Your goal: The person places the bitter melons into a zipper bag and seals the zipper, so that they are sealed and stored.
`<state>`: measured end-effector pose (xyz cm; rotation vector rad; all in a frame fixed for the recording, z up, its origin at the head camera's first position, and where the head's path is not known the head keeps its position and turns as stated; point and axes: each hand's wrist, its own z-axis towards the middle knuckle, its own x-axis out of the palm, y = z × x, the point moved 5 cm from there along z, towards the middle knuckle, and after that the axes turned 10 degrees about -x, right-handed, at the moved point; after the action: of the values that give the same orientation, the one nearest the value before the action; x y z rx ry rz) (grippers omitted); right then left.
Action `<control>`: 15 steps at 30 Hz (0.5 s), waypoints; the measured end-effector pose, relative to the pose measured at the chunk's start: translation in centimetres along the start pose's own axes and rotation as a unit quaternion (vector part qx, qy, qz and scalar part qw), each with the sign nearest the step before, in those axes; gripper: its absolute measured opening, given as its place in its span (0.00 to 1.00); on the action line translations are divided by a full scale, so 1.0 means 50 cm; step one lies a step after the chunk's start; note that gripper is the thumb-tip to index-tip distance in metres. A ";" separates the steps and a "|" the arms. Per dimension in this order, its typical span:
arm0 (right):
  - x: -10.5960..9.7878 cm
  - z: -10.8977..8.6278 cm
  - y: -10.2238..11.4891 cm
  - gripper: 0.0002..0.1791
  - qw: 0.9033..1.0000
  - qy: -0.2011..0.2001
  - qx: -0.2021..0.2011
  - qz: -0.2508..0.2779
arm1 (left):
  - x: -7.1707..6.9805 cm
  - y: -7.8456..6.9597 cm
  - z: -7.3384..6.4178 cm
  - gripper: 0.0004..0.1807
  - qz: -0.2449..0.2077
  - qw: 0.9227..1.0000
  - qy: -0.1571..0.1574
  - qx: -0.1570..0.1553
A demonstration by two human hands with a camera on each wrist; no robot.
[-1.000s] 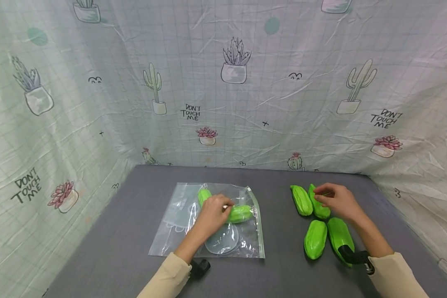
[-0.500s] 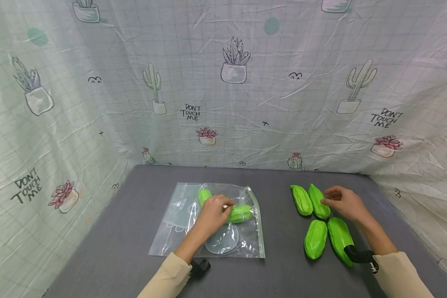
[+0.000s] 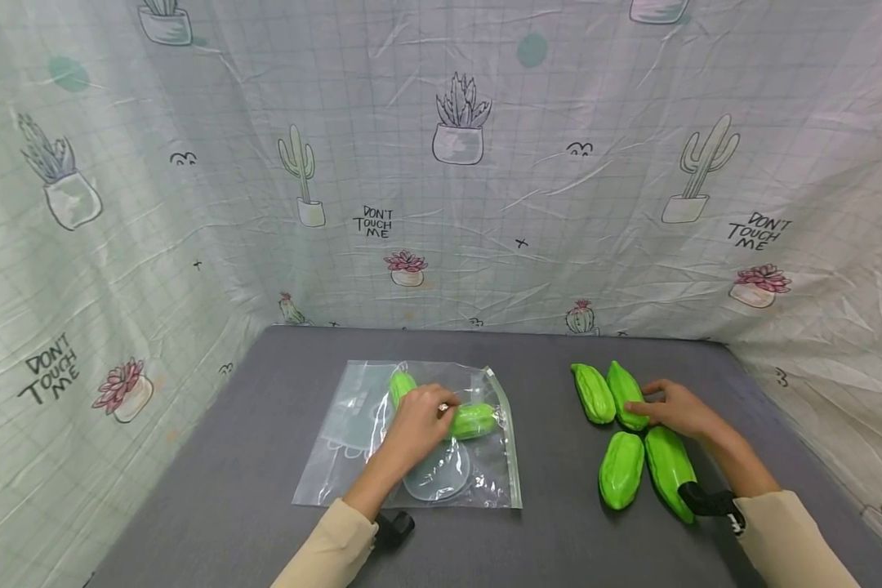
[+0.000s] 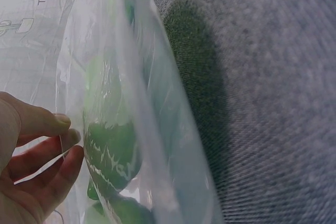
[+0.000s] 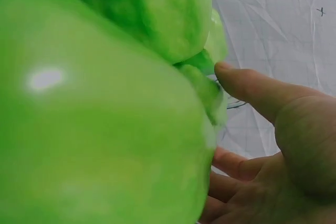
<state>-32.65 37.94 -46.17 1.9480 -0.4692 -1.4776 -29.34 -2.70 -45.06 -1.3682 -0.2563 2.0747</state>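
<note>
On the left of the table a clear zip bag [image 3: 485,482] lies flat with elongated, ridged green gourds [image 3: 474,421] inside. My left hand [image 3: 420,416] is over the bag; in the left wrist view its thumb [image 4: 62,121] and finger pinch the bag's film. Toward the right, my right hand [image 3: 679,410] is beside the back right gourd [image 3: 623,390], its thumb extended over it and its fingers along its right side. Another gourd [image 3: 594,394] sits just left of that one. Two more, a front left gourd [image 3: 621,470] and a front right gourd [image 3: 670,467], lie nearer me.
The grey table [image 3: 265,441] ends at the back against a hanging patterned cloth [image 3: 485,196], which also covers both sides. Black wrist mounts [image 3: 395,529] sit by both sleeves. The front right gourd lies just left of my right forearm.
My right hand first shifts right, off the back right gourd, then comes down beside it with the thumb over it. The left hand keeps its place on the bag.
</note>
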 end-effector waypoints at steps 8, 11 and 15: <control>0.003 0.003 0.000 0.46 1.000 0.002 0.007 0.009 | 0.001 0.001 0.000 0.06 -0.002 1.000 0.002 -0.002; -0.001 0.003 0.000 0.46 1.000 -0.009 0.009 0.018 | 0.000 0.001 -0.001 0.06 -0.001 1.000 0.002 -0.003; -0.009 0.000 0.006 0.46 0.999 -0.024 0.009 0.026 | -0.001 0.001 -0.001 0.06 -0.002 1.000 0.003 -0.004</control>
<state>-32.75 38.01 -45.67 1.9034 -0.5539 -1.4951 -29.30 -2.77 -45.03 -1.3778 -0.2648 2.0676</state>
